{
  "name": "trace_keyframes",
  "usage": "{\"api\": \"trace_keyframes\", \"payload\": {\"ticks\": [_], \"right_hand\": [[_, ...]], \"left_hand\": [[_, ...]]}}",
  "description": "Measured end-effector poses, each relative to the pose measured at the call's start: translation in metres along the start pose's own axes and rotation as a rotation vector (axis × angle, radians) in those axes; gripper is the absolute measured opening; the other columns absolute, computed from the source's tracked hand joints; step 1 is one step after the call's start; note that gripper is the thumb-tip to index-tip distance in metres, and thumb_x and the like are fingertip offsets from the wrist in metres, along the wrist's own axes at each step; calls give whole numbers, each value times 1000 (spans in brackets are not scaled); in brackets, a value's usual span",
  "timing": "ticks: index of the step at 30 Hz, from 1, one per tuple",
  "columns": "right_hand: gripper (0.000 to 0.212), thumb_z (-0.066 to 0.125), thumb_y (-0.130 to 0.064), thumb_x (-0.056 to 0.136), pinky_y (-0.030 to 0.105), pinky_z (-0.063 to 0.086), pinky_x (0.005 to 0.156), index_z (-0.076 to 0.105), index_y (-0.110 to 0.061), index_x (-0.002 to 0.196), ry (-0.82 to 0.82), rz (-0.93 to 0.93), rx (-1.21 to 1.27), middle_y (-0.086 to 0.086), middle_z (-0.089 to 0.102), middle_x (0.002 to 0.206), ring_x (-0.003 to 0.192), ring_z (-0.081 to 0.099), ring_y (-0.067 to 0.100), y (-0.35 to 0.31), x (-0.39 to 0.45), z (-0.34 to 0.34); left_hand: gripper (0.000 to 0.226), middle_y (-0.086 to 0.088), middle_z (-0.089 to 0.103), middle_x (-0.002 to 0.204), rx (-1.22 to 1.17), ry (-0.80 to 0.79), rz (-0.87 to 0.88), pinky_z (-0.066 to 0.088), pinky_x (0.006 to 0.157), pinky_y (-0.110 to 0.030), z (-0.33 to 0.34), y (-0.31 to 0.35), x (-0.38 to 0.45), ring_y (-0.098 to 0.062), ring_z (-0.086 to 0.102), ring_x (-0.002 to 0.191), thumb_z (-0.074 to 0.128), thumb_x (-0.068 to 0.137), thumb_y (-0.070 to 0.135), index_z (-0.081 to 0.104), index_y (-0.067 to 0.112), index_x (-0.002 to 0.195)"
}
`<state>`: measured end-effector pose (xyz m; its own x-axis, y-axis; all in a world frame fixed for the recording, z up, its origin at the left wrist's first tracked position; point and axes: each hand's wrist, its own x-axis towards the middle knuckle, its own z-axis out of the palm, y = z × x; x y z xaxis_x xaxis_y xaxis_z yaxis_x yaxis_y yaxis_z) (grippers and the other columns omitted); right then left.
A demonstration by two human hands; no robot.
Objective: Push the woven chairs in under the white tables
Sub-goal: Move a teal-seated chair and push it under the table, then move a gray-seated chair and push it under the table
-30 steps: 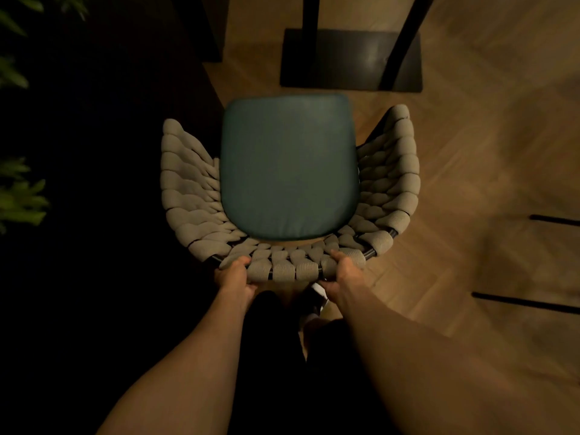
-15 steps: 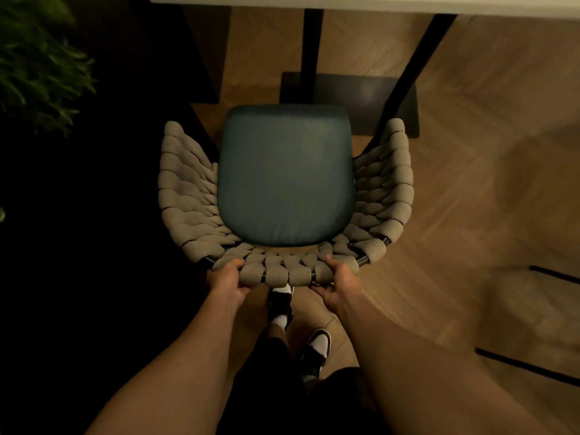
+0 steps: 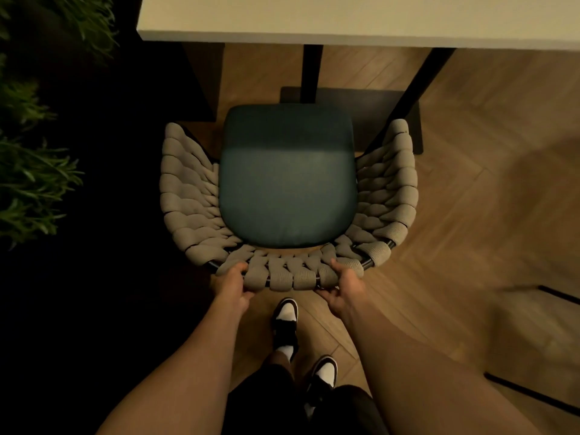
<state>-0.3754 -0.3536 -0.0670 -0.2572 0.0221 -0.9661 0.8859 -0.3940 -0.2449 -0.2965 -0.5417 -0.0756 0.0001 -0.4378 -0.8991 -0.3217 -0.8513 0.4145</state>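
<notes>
Head view: both hands' fingers grasp woven chair [image 3: 188, 196] backrest; white table [image 3: 345, 20] cut off

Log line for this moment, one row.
left hand grips chair back | right hand grips chair back | woven chair short of white table | push unfinished

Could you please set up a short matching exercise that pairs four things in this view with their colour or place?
Things:
1. seat cushion
2. table top
3. plant
4. left hand

Descriptions:
A. white, across the top
B. on the chair's back rim
C. dark teal
D. green, at the left edge

Pairs: 1-C, 2-A, 3-D, 4-B
</notes>
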Motion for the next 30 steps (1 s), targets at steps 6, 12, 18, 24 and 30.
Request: {"api": "trace_keyframes", "payload": {"ticks": [6, 12, 18, 24, 30], "right_hand": [[15, 64, -8, 95, 57, 55, 90, 59, -11, 109, -36, 28, 9, 17, 71, 104, 102, 69, 35, -2, -3, 1], [32, 68, -12, 94, 53, 60, 75, 58, -11, 124, -44, 20, 16, 16, 71, 113, 107, 69, 35, 3, -3, 7], [44, 69, -33, 94, 49, 54, 95, 56, -15, 131, -80, -27, -148, 10, 67, 127, 114, 63, 30, -1, -8, -5], [71, 58, -63, 91, 47, 47, 104, 48, -21, 147, -19, -292, -831, 5, 51, 147, 128, 51, 28, -15, -43, -46], [74, 62, -52, 93, 40, 43, 108, 35, -18, 154, 5, -284, -1057, 13, 48, 149, 132, 51, 29, -34, -79, -93]], "left_hand": [[68, -12, 59, 136, 29, 27, 1, 55, 86, -59, -1, 2, 2, -34, 60, 119, 70, 85, 2, 44, 25, 143], [64, -14, 58, 135, 31, 35, 50, 54, 52, -42, 2, 11, -3, -34, 62, 116, 68, 88, 1, 44, 23, 143], [42, -14, 62, 121, 428, -97, -29, 57, 87, -53, -12, 22, -22, -38, 63, 113, 62, 95, 46, 53, 18, 124], [66, -4, 68, 105, 1832, -563, 107, 59, 85, -42, -7, 0, -61, -23, 68, 90, 43, 94, 68, 60, 11, 123], [38, -5, 61, 128, 1992, -777, 689, 49, 98, -41, 74, -52, -113, -21, 57, 113, 55, 98, 41, 59, 18, 127]]}}
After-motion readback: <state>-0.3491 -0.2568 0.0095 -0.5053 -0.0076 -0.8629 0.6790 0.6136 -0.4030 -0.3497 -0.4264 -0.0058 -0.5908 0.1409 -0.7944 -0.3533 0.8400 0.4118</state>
